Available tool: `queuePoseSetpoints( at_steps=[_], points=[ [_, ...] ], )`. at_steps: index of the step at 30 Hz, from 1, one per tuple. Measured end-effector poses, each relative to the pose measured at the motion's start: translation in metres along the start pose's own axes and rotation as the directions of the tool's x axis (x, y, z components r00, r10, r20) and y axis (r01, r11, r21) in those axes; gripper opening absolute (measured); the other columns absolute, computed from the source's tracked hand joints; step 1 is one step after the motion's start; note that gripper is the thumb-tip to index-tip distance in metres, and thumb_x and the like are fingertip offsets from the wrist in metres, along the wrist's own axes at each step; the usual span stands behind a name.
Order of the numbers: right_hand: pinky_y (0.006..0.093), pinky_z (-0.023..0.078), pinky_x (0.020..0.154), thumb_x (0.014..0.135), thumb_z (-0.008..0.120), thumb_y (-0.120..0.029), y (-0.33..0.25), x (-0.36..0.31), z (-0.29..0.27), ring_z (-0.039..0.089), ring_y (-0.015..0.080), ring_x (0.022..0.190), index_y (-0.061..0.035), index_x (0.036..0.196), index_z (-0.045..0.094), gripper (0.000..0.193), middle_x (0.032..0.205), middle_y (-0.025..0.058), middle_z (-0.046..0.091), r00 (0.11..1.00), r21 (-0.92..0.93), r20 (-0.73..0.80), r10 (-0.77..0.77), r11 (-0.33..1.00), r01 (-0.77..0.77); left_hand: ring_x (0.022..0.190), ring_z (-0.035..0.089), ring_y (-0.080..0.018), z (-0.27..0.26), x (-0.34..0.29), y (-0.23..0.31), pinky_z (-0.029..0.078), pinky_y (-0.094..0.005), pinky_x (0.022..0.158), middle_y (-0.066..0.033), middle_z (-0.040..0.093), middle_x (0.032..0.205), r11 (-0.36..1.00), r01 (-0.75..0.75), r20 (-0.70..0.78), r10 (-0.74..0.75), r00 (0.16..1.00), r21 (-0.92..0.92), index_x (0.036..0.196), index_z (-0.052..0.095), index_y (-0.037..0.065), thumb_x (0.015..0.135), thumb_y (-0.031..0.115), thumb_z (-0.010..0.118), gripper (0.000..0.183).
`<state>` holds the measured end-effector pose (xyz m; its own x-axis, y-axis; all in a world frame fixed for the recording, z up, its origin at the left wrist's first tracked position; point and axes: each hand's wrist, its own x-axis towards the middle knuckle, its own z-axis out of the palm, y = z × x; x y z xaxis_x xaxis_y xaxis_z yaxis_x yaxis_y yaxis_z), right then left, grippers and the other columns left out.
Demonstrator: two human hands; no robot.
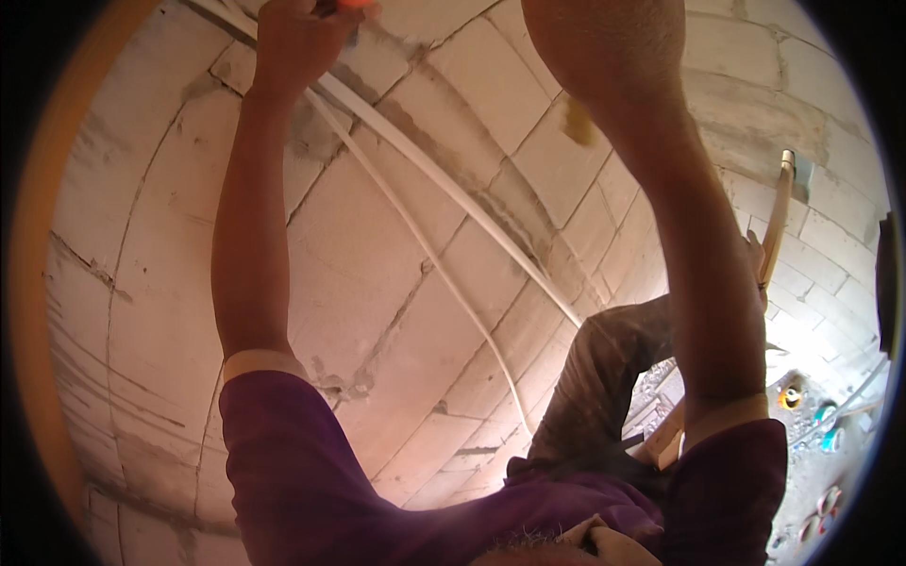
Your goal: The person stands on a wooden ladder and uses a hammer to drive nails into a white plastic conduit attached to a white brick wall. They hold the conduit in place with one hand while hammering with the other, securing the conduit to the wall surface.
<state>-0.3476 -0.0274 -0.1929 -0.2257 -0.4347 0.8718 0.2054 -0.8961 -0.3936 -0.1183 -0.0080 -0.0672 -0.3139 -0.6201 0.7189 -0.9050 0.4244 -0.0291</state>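
Person's left hand (pixel 300 42) raised at top edge, fingers bent beside a small bright orange-red object (pixel 355 3), mostly cut off; can't tell if that grip is grasping it. Right hand (pixel 609 42) runs out of frame at top, grip state can't be told. Straight white rigid pipe (pixel 453 191) and thinner curved white tube (pixel 417 229) pass behind left hand, diagonally along pale block wall (pixel 165 311)
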Motion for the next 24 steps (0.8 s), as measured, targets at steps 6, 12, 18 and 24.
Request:
queuePoseSetpoints(
  at_steps=[6,12,18,24],
  points=[
    [0.0469,0.048,0.055,0.105,0.052,-0.026,-0.010,0.005,0.011,0.064,0.0357,0.057,0.0041,0.088,0.056,0.035,0.061,0.0212,0.060,0.942,-0.146,0.211,0.261,0.961,-0.234,0.084,0.065,-0.0077,-0.012,-0.013,-0.011,0.053,-0.0241,0.070,-0.0019,0.071,0.097,0.998,0.061,0.007,-0.061,0.998,-0.011,0.121,0.065,-0.001,0.081,-0.012,0.059,0.041],
    [0.0466,0.047,0.052,0.104,0.054,-0.025,0.018,0.002,0.014,0.063,0.0374,0.056,0.0030,0.085,0.055,0.034,0.067,0.0233,0.063,0.923,-0.210,0.315,0.222,0.964,-0.161,0.084,0.066,-0.0089,-0.001,-0.006,-0.004,0.054,-0.0247,0.069,-0.0031,0.072,0.096,0.998,0.041,-0.042,-0.043,0.998,-0.039,0.121,0.065,-0.002,0.081,-0.011,0.062,0.042],
    [0.0495,0.048,0.060,0.104,0.053,-0.028,0.015,-0.014,0.017,0.064,0.0423,0.064,0.0056,0.089,0.058,0.037,0.071,0.0273,0.064,0.973,-0.100,0.167,0.158,0.985,-0.142,0.083,0.066,-0.0094,0.007,-0.003,-0.002,0.055,-0.0263,0.071,-0.0030,0.072,0.095,0.988,-0.051,-0.084,0.064,0.994,0.145,0.122,0.065,0.000,0.082,-0.009,0.065,0.041],
    [0.0417,0.044,0.053,0.104,0.050,-0.027,0.028,-0.019,0.032,0.056,0.0277,0.055,0.0013,0.085,0.061,0.036,0.065,0.0144,0.060,0.968,-0.353,0.196,-0.154,0.910,0.216,0.088,0.066,-0.0101,-0.006,-0.016,-0.031,0.056,-0.0272,0.078,-0.0033,0.071,0.097,0.998,0.039,-0.113,-0.033,0.993,0.059,0.121,0.065,0.002,0.085,0.000,0.073,0.037]
  ],
)
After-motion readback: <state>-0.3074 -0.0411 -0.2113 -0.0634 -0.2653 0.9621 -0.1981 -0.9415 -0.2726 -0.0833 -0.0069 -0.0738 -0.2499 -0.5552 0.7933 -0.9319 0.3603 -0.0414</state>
